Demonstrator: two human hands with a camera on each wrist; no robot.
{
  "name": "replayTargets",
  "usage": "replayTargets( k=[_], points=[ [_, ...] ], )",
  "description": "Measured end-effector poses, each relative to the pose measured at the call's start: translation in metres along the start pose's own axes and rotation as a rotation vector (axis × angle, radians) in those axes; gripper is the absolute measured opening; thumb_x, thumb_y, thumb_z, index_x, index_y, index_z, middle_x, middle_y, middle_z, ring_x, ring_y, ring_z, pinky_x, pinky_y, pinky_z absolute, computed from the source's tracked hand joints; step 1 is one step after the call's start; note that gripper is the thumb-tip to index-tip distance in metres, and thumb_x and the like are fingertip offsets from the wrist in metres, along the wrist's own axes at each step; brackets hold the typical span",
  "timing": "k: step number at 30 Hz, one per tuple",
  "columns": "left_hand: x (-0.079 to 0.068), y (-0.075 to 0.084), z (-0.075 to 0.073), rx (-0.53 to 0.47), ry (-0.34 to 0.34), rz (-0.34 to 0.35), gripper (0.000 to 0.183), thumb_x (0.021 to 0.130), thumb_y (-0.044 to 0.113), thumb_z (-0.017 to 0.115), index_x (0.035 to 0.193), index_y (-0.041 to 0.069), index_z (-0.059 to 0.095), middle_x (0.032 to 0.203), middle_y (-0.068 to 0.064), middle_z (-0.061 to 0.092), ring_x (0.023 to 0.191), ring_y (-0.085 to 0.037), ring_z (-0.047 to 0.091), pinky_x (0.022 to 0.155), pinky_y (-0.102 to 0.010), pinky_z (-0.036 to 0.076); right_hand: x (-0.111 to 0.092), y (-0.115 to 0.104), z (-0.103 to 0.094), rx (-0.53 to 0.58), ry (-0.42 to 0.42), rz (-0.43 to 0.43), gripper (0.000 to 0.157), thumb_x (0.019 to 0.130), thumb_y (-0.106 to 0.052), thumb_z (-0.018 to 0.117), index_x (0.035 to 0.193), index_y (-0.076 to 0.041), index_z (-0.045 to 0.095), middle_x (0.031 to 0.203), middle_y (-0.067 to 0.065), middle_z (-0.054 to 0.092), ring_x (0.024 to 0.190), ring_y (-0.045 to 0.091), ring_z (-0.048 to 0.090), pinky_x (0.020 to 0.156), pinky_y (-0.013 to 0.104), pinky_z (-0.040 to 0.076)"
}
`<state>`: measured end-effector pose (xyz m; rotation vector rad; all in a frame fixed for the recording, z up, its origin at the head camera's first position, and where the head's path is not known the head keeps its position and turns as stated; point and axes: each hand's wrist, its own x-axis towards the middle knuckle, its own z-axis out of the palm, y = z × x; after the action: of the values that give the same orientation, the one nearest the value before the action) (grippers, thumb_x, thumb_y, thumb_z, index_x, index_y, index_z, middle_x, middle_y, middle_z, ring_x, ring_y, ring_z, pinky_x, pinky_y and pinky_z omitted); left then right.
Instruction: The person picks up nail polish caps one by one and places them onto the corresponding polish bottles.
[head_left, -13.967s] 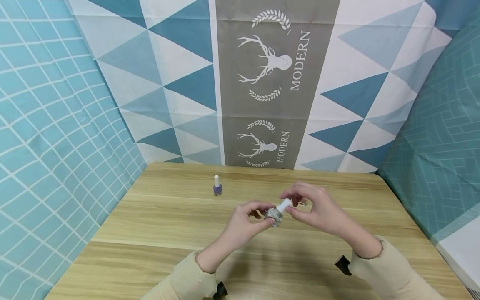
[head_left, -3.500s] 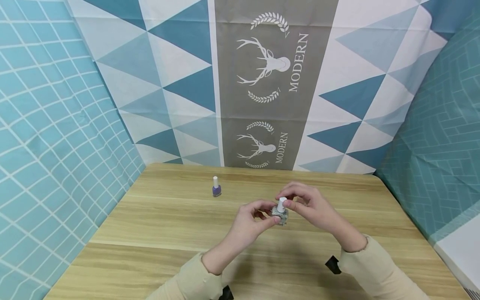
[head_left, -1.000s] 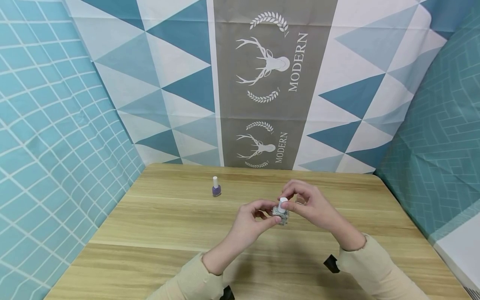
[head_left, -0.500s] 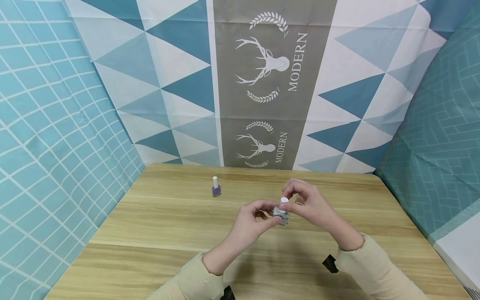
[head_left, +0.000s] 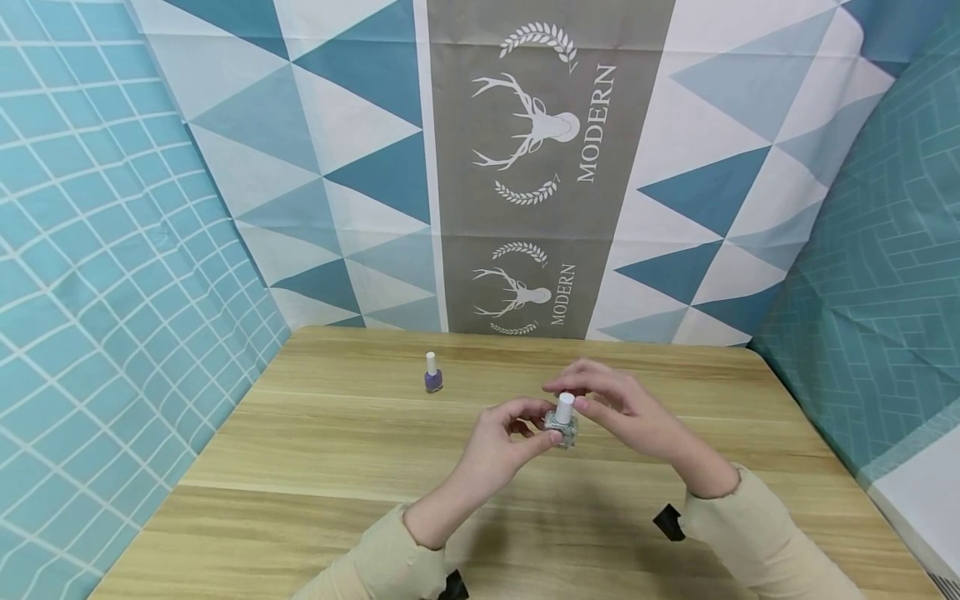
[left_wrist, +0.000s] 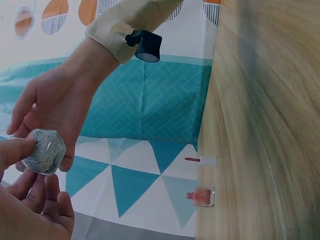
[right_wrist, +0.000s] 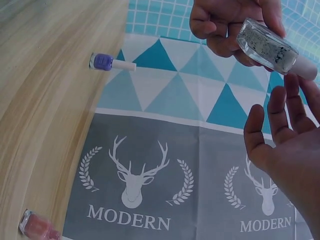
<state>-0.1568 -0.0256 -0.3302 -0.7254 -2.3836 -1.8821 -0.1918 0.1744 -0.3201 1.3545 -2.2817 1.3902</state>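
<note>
backdrop: triangle-patterned cloth (head_left: 360, 171) in blues and white across the top of the head view, split by a grey strip (head_left: 551, 217) with white deer heads and "modern" lettering; blue grid cloth (head_left: 90, 275) at far left, teal cloth (head_left: 862, 325) at far right.
table (head_left: 285, 467): wood-grained, filling the lower middle of the frame.
bottle (head_left: 567, 433): clear glass with whitish, dark-specked contents, held up off the table, right of centre in the lower half.
cap (head_left: 566, 407): white, seated on the bottle's neck.
left hand (head_left: 495, 446): thumb and fingers clamped on the bottle's sides.
right hand (head_left: 622, 408): fingers loosely bent around the cap, thumb apart from the other fingertips; cannot tell whether any of them touches it.
sleeves (head_left: 390, 554): beige, a small black fitting (head_left: 669, 523) by each cuff.
purple bottle (head_left: 433, 381): upright, white-topped, near the table's far edge, left of centre.
pink bottle (left_wrist: 202, 196): uncapped, standing on the table, lower right of the left wrist view.
brush (left_wrist: 207, 161): white-handled, bristle end up, just beside the pink bottle.
</note>
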Motion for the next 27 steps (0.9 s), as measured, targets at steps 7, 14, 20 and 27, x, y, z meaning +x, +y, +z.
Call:
replayTargets(
  k=[7,14,20,27],
  points=[
    [0.000,0.001,0.000,0.002,-0.002,-0.001,0.026,0.077,0.012,0.069,0.101,0.005,0.063,0.090,-0.004,0.064,0.082,-0.015,0.056,0.072,-0.026,0.048,0.000,0.000,0.000,-0.043,0.010,-0.018,0.031,0.086,0.006,0.050,0.107,-0.012,0.062,0.105,0.000,0.056,0.097,0.014,0.052,0.077,0.027,0.047],
    [-0.001,0.001,0.000,-0.002,-0.007,-0.008,0.025,0.077,0.012,0.068,0.100,0.006,0.064,0.089,-0.004,0.064,0.081,-0.015,0.055,0.071,-0.026,0.048,-0.001,0.000,-0.001,-0.036,0.016,0.076,0.026,0.086,0.000,0.053,0.105,-0.016,0.062,0.103,-0.002,0.057,0.095,0.014,0.052,0.073,0.033,0.049],
    [-0.001,0.003,0.000,-0.001,-0.007,-0.007,0.024,0.077,0.011,0.069,0.100,0.005,0.064,0.088,-0.005,0.064,0.080,-0.014,0.055,0.071,-0.026,0.048,0.003,-0.012,0.000,-0.038,0.016,0.126,0.021,0.084,0.002,0.055,0.099,-0.011,0.063,0.097,-0.001,0.058,0.091,0.012,0.052,0.071,0.032,0.047],
    [-0.002,0.003,0.000,0.004,-0.012,-0.003,0.025,0.076,0.012,0.069,0.100,0.004,0.063,0.089,-0.006,0.064,0.079,-0.013,0.055,0.071,-0.028,0.049,0.008,-0.027,0.001,-0.046,0.033,0.116,0.014,0.082,0.003,0.058,0.093,-0.005,0.062,0.091,0.002,0.057,0.083,0.009,0.052,0.064,0.028,0.047]
  ],
)
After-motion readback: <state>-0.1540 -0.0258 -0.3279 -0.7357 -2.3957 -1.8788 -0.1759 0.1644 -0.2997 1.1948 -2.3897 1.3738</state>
